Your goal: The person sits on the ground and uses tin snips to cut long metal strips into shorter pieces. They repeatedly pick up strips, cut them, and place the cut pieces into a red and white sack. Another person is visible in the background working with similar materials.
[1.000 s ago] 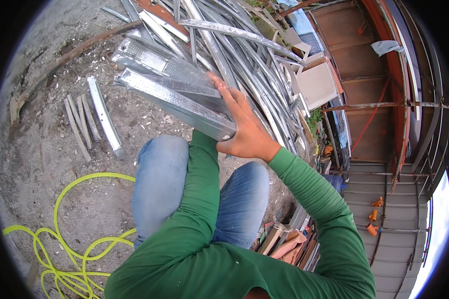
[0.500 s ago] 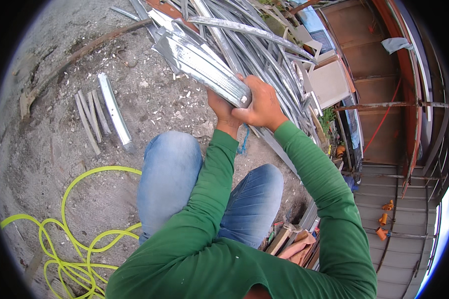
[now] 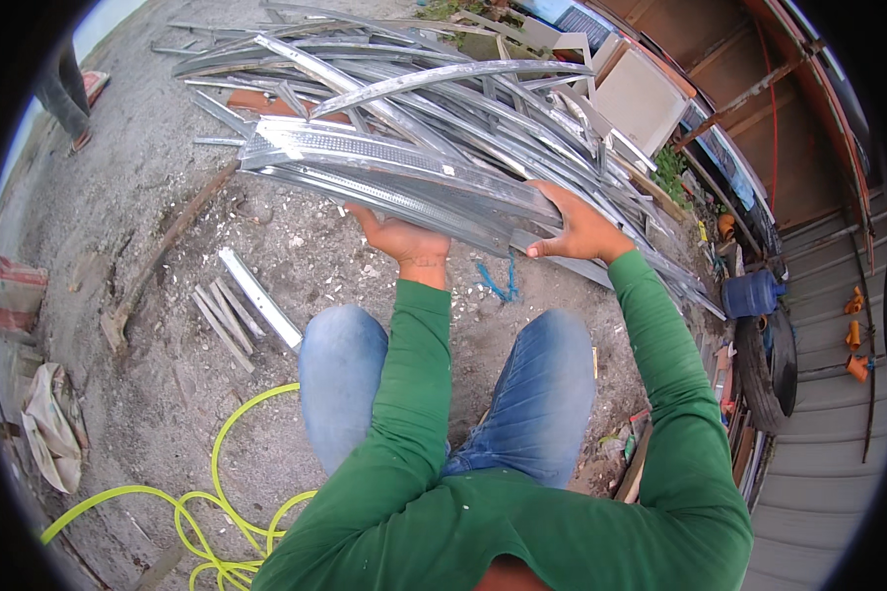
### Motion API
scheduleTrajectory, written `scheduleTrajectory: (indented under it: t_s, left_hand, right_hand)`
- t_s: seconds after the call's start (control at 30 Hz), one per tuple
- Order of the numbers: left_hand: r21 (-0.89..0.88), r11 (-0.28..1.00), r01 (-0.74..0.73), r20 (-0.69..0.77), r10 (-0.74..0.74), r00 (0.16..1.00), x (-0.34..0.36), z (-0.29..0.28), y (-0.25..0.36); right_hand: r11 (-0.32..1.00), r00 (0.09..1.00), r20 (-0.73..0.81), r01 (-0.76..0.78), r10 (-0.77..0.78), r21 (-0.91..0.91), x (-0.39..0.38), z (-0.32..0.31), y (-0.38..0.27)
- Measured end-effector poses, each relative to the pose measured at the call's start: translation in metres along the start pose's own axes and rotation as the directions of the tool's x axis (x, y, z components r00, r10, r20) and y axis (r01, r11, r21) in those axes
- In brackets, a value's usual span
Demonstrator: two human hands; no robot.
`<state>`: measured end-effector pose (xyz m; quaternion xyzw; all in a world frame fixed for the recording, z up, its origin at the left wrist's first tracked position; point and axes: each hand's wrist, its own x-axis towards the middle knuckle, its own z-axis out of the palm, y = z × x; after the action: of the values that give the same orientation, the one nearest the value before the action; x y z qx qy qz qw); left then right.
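Both my hands carry a stack of silvery galvanised metal channels (image 3: 389,177), some with perforated faces, lying crosswise in front of my knees. My left hand (image 3: 409,241) bears the stack from below, palm up, its fingers partly hidden under the metal. At the stack's right end my right hand (image 3: 583,227) wraps round it, fingers on the far side and thumb on the near side. Beyond the stack spreads a heap of similar metal strips (image 3: 483,71). On the ground to the left lie a single metal channel (image 3: 261,297) and several short wooden pieces (image 3: 229,320).
A yellow-green hose (image 3: 222,438) coils at the lower left. A long-handled tool (image 3: 172,241) lies on the ground at left, near sacks (image 3: 54,426). At right stand a blue water jug (image 3: 752,294) and a tyre (image 3: 767,369). Another person's leg (image 3: 64,94) shows at far left.
The stack has swung from pointing away to lying more crosswise. My hands have moved apart, the right toward its end, the left beneath it. The view has shifted too.
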<state>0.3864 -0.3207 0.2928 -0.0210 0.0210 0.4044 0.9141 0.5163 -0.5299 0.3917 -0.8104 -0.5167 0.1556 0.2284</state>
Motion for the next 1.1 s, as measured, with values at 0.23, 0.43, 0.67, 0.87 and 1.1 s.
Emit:
scheduleTrajectory:
  t_s: [0.23, 0.43, 0.67, 0.87, 1.1]
  left_hand:
    - [0.346, 0.933, -0.096, -0.212, 0.178, 0.961, -0.090, 0.062, 0.045]
    - [0.861, 0.453, 0.230, -0.366, 0.240, 0.899, -0.198, 0.064, 0.180]
    - [0.061, -0.700, -0.712, 0.318, -0.662, 0.678, -0.199, 0.174, 0.144]
    - [-0.196, -0.546, -0.815, -0.159, -0.802, 0.576, -0.119, 0.152, 0.117]
    - [0.064, -0.614, -0.787, -0.178, -0.783, 0.596, -0.098, 0.121, 0.134]
  right_hand:
    - [0.996, 0.996, -0.027, 0.086, -0.085, 0.035, -0.012, 0.012, 0.000]
    - [0.978, 0.969, 0.194, 0.118, -0.152, 0.174, -0.010, 0.028, -0.036]
    - [0.983, 0.964, 0.210, 0.139, -0.161, 0.116, -0.015, 0.068, -0.029]
    - [0.922, 0.879, -0.279, 0.381, -0.385, -0.072, -0.025, 0.096, -0.011]
    - [0.963, 0.840, -0.530, 0.039, 0.113, 0.268, -0.092, 0.091, 0.009]
